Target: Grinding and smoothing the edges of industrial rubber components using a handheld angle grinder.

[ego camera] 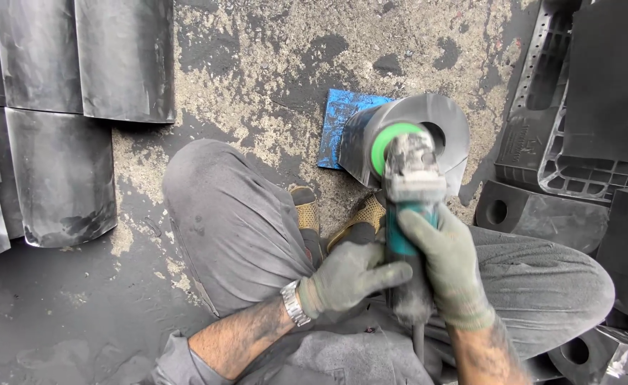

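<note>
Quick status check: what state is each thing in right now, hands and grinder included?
Left hand: gloved, gripping the grinder body.
Right hand: gloved, gripping the grinder body.
Angle grinder: held, green disc against the workpiece.
Curved metal workpiece: propped on the floor.
Blue plate: flat, behind the workpiece.
Curved sheets: lying flat, left.

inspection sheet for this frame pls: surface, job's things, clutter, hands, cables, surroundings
Surface: concrete floor, cracked, blackened with grime.
Job's things: angle grinder with green disc guard, head against a curved grey metal piece; blue plate lies flat under and behind that piece.
Clutter: curved dark metal sheets laid in rows at the left; black blocks with round holes and a perforated black crate at the right.
Hands: left hand gloved, wristwatch on, gripping the grinder body; right hand gloved, wrapped around the grinder body.
Cables: grinder cord leaves the tool's rear toward the person.
Surroundings: person crouched, grey trousers, sandals; nothing else seen.
</note>
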